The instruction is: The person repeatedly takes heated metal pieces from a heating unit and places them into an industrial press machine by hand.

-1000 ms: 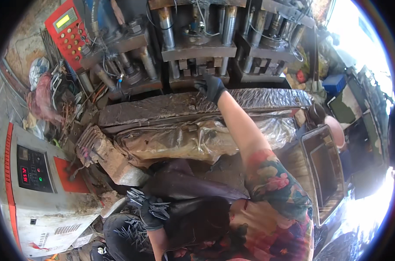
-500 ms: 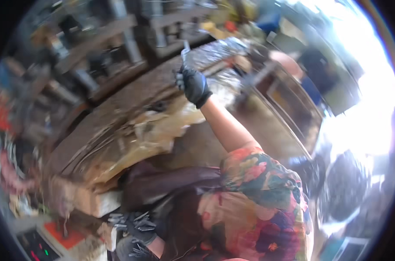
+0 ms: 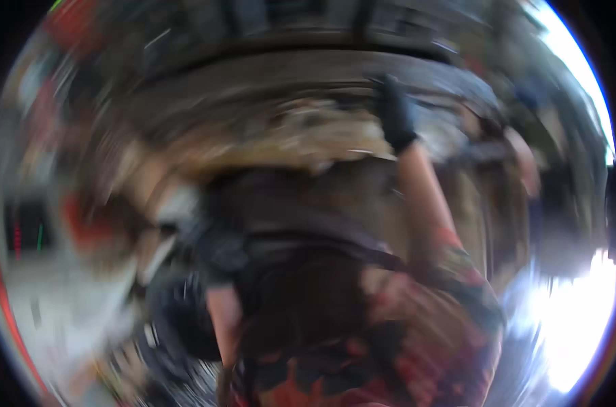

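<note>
The left hand (image 3: 219,254) and right hand (image 3: 395,115) are gloved in near-black. The top (image 3: 423,339) toward five o'clock mixes red, cream and dark green in blurred patches; the apron (image 3: 301,298) is dark brown. At eight o'clock, a whitish cabinet (image 3: 84,298) carries an orange-red stripe (image 3: 5,298).

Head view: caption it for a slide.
Motion blur: dark-gloved right hand stretched out toward a long ledge, dark-gloved left hand closer in.

Dark tub (image 3: 175,308) and long grey-brown desk (image 3: 267,71), super blurry lol
Looks rounded and near-black down at lower left, with contents too smeared to make out; then a dull band running crosswise up top, well apart from the tub.
</note>
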Demonstrator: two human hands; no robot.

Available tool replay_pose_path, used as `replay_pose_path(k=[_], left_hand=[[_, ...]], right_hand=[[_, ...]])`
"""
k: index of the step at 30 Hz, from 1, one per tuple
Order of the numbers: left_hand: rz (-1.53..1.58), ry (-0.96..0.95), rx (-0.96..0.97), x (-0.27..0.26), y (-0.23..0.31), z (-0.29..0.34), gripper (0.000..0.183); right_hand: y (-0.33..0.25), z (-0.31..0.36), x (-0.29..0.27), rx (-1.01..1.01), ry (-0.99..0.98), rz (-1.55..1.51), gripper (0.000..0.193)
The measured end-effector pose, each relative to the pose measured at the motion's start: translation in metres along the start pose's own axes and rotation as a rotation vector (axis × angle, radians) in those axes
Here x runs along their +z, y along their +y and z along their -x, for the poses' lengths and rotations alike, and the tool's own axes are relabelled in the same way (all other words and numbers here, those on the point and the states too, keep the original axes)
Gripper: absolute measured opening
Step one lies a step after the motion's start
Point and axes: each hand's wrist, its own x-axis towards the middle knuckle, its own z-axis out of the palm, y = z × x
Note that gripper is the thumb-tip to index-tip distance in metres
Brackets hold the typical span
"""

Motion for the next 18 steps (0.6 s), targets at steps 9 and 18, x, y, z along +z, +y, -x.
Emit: replay_pose_path(k=[9, 18], left_hand=[[0.145, -0.097, 0.186, 0.03, 0.001, -0.003, 0.05], [0.196, -0.082, 0.351, 0.02, 0.013, -0.002, 0.068]], right_hand=[[0.124, 0.104, 0.159, 0.547, -1.015, 0.237, 0.023], [0.108, 0.171, 0.19, 0.209, -1.429, 0.753, 0.022]])
